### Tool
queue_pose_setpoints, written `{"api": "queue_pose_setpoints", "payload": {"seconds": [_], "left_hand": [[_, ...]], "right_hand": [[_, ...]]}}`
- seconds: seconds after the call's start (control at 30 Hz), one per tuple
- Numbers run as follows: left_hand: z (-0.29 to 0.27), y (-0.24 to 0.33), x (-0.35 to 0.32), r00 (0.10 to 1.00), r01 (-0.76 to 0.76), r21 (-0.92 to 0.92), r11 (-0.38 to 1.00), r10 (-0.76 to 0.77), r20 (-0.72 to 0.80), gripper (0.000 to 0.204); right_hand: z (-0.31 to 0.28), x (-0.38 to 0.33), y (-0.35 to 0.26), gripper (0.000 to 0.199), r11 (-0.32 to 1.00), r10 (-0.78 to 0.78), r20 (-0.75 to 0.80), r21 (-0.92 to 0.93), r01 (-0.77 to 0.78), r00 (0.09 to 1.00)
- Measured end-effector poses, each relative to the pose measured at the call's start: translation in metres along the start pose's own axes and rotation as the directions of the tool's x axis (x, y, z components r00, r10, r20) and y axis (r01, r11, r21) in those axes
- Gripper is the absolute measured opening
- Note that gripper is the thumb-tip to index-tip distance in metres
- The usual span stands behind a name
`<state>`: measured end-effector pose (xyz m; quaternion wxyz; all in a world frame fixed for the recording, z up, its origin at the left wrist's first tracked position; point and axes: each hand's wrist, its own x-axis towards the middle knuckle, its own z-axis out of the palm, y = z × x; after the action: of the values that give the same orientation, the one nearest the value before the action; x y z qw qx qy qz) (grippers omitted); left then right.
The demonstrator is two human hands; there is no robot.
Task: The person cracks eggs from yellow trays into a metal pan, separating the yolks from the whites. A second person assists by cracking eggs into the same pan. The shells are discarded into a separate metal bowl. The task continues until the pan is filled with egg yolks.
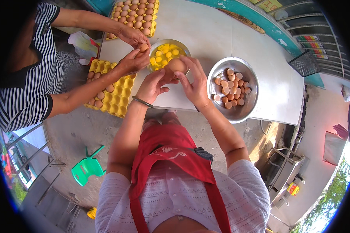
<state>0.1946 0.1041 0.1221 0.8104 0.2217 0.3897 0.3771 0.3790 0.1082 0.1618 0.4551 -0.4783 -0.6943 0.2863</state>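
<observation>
Red apron (171, 149) nearest; left hand (153, 83), right hand (194, 83) fingers curled around brown egg (176, 65), partly hiding yolk bowl (163, 52).

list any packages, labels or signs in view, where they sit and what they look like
Full egg tray: yellow moulded carton, table's far left end, packed with brown eggs.
Part-empty egg tray: yellow carton at the table's left edge, under the co-worker's forearm.
Sign: yellow panel, top edge beyond the table.
Coloured labels: small strips on the grey shutter, upper right.

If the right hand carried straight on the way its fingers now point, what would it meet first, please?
The right hand points up and left; beyond the brown egg it holds, it would probably reach the round glass bowl of yellow yolks, though depth is unclear.
</observation>
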Motion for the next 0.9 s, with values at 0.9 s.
{"api": "queue_pose_setpoints", "payload": {"seconds": [0.9], "left_hand": [[0.031, 0.042, 0.048, 0.657, -0.43, 0.878, -0.212, 0.594, 0.465, 0.049]], "right_hand": [[-0.041, 0.064, 0.095, 0.041, 0.922, 0.176, 0.608, 0.174, -0.346, 0.774]]}}
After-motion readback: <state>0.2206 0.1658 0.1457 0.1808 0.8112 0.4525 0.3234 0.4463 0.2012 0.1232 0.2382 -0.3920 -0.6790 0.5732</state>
